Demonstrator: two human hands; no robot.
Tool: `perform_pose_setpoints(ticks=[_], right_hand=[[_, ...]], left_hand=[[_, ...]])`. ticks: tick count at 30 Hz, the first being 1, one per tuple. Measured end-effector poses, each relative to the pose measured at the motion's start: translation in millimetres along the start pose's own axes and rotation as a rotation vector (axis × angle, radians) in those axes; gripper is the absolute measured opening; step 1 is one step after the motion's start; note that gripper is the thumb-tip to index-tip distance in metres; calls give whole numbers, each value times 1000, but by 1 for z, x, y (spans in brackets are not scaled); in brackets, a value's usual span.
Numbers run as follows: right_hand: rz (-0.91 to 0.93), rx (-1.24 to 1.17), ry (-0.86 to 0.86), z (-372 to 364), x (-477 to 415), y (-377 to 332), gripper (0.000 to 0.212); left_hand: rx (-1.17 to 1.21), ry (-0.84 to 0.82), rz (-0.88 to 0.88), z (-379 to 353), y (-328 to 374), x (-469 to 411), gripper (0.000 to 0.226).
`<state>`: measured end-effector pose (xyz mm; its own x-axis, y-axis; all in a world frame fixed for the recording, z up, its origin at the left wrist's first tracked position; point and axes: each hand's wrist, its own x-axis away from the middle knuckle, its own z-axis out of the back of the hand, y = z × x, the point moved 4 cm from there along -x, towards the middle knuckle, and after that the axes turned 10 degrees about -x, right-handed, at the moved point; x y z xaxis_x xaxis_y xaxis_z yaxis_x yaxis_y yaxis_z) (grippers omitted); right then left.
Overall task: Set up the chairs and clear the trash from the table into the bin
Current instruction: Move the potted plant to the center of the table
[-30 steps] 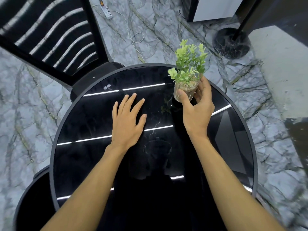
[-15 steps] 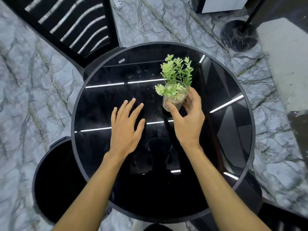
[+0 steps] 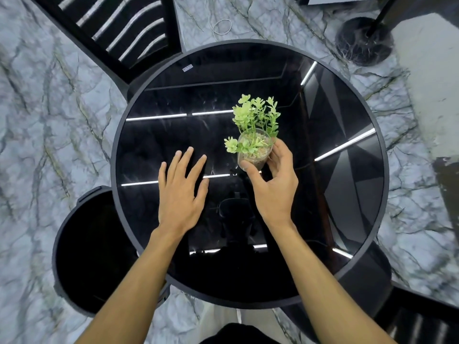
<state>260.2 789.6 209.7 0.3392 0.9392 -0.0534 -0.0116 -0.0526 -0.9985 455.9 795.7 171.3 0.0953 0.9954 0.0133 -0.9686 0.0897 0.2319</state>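
A small green plant in a clear glass pot (image 3: 253,155) stands near the middle of the round black glass table (image 3: 173,90). My right hand (image 3: 275,192) is wrapped around the pot, thumb on its near side and fingers on its right side. My left hand (image 3: 181,194) rests flat on the glass to the left of the pot, fingers spread, holding nothing. A round black bin (image 3: 94,252) stands on the floor at the table's lower left edge. No trash shows on the table.
A black slat-backed chair (image 3: 119,28) sits at the table's far left, its seat tucked under the rim. Another black chair (image 3: 409,316) is at the near right. A round stand base (image 3: 362,40) and a looped cable (image 3: 222,26) lie on the marble floor beyond.
My right hand has brought the plant pot from the table's far edge toward its middle. My view has shifted over the table, and the bin and near-right chair have come into sight.
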Motion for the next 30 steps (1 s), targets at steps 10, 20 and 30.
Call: perform_pose_setpoints(ticks=[10,20,30], right_hand=[[-29,33,19,-4,11,15,67],[-18,74,3,-5,9,16,67],[-2,97,-7,-6,0,15,65]], left_hand=[[-28,0,6,-3,-2,1,48],[-25,10,5,-4,-2,2,47],[-18,13,5,-4,-2,3,47]])
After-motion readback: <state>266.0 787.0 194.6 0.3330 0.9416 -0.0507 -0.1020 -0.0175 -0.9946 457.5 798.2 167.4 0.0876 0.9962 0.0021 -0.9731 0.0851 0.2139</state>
